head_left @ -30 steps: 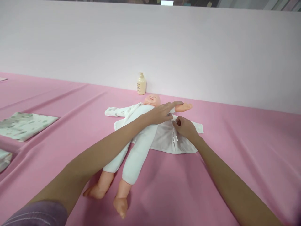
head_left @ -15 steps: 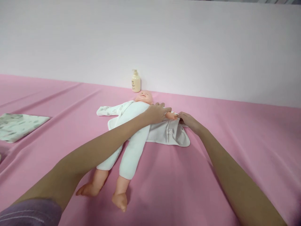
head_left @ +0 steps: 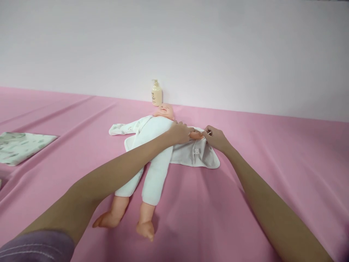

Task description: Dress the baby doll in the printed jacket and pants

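- My left hand point(head_left: 180, 133) grips 1 arm of the white-suited, peach plastic doll point(head_left: 154, 133).
- Remotely, I have my right hand point(head_left: 216, 138) pinching the grey-lined white fabric jacket point(head_left: 184, 154).

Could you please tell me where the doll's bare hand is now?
In the head view, the doll's bare hand is just right of centre, between the left hand and right hand.

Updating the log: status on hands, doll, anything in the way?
Left hand gripping doll by one arm. Right hand pinching open jacket. Doll face-up on pink cloth. Pump bottle beyond its head, out of the way.
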### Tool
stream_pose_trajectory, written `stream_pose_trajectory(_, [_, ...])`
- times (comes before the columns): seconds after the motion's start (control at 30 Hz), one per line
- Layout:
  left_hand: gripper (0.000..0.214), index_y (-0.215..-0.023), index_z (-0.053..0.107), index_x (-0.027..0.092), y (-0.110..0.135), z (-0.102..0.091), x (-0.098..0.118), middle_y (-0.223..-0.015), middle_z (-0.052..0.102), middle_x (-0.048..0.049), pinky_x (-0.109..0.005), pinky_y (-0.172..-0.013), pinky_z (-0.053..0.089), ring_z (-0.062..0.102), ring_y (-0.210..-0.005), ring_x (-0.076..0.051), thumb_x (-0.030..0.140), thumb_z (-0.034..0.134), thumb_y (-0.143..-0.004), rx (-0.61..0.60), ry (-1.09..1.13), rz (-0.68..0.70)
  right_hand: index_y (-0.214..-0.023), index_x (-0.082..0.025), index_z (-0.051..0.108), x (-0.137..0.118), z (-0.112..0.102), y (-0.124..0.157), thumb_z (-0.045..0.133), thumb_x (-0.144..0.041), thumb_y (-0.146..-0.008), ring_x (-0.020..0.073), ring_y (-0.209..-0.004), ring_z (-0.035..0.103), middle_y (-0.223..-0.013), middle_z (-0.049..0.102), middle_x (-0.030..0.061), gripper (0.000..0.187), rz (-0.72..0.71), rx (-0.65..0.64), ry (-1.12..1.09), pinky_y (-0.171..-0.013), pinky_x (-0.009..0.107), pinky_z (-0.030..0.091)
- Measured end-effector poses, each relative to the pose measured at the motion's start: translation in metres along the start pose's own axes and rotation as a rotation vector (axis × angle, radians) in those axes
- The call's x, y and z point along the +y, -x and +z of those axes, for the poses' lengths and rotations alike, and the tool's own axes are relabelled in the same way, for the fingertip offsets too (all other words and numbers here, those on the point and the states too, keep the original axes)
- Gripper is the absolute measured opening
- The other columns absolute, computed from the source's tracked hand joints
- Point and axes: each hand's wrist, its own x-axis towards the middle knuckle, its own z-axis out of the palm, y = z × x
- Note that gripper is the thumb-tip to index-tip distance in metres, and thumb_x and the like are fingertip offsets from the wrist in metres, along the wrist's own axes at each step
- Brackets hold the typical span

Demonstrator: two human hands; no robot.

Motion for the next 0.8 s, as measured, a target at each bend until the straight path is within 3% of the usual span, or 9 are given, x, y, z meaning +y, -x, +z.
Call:
stream_pose_trajectory(0.2, [0.051,-0.157,0.060,0.035,-0.004,-0.005,0.000,-0.131,0.079,-0.0127,-0.055,-0.110,0.043,0.070,-0.122,-0.039,0.039,0.051,-0.106,-0.045,0.096,-0.039,-0.078,-0.025,0.044,-0.004,-0.002,0.000,0.058,-0.033,-0.093,0.0188,-0.071,0.051,-0.077,0.060,0.0000,0.022,-0.184,0.069,0.202,-0.066,0.033,0.035])
stream_pose_trajectory(0.43, [0.050,-0.149,0.065,0.025,-0.012,-0.017,0.010,-0.138,0.076,-0.0167,-0.060,-0.116,0.041,0.068,-0.130,-0.043,0.042,0.054,-0.103,-0.151,0.075,-0.132,-0.078,-0.025,0.035,-0.015,-0.003,0.009,0.056,-0.034,-0.101,0.0210,-0.072,0.052,-0.082,0.061,0.0047,0.033,-0.255,-0.016,0.591,-0.064,0.035,0.027])
stream_pose_trajectory(0.53, [0.058,-0.149,0.066,0.024,-0.014,-0.019,0.013,-0.135,0.077,-0.0180,-0.057,-0.114,0.045,0.070,-0.127,-0.042,0.051,0.062,-0.098,-0.179,0.094,-0.145,-0.078,-0.025,0.036,-0.013,-0.005,0.009,0.056,-0.035,-0.101,0.0203,-0.071,0.051,-0.080,0.061,0.0041,0.032,-0.228,-0.053,0.581,-0.064,0.034,0.027])
stream_pose_trajectory(0.67, [0.065,-0.145,0.070,0.029,-0.013,-0.019,0.010,-0.135,0.078,-0.0142,-0.052,-0.112,0.047,0.071,-0.123,-0.039,0.070,0.059,-0.096,-0.179,0.158,-0.135,-0.077,-0.025,0.036,-0.002,-0.010,0.005,0.054,-0.034,-0.100,0.0189,-0.066,0.046,-0.076,0.058,0.0015,0.031,-0.219,-0.048,0.465,-0.062,0.033,0.026])
stream_pose_trajectory(0.8, [0.057,-0.139,0.074,0.032,-0.015,-0.017,0.006,-0.137,0.079,-0.0109,-0.051,-0.112,0.047,0.070,-0.124,-0.038,0.069,0.056,-0.100,-0.162,0.216,-0.149,-0.076,-0.024,0.032,0.001,-0.011,0.004,0.048,-0.033,-0.102,0.0188,-0.065,0.043,-0.075,0.055,0.0015,0.032,-0.233,-0.012,0.418,-0.063,0.034,0.026])
